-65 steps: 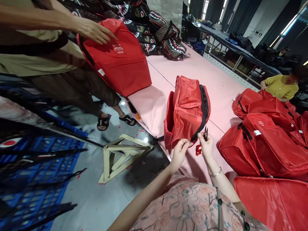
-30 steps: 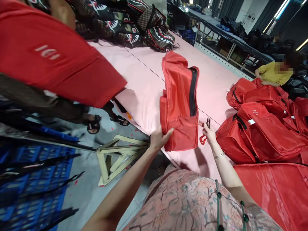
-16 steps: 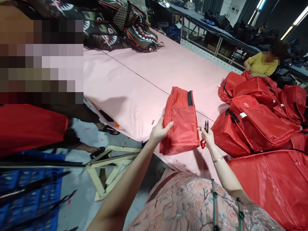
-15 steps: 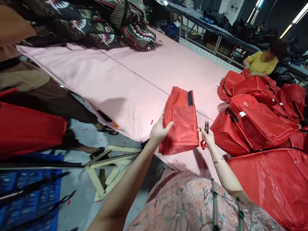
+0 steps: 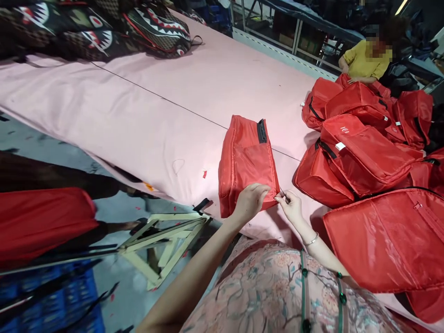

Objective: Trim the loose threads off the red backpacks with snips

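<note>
A boxy red fabric bag [image 5: 251, 162] with a black zipper strip near its top corner stands on the pink-covered table in front of me. My left hand [image 5: 250, 202] lies over its lower front, the fingers bent and closed on the fabric near the lower right edge. At that same corner, my right hand [image 5: 291, 207] is closed on small dark thread snips [image 5: 285, 196], seen almost edge-on. The fingertips of my right hand pinch at the bag's edge; whether a thread is between them is too small to tell.
Several red bags [image 5: 371, 152] are heaped on the right, with a large red panel [image 5: 385, 240] nearer me. A person in a yellow top [image 5: 367, 60] stands behind them. Patterned backpacks [image 5: 159, 30] lie far left. A blue crate [image 5: 52, 296] sits on the floor.
My left hand has shifted from the bag's left side to its lower right. My right hand has turned the snips and come in to the bag's corner. The view has swung slightly.
</note>
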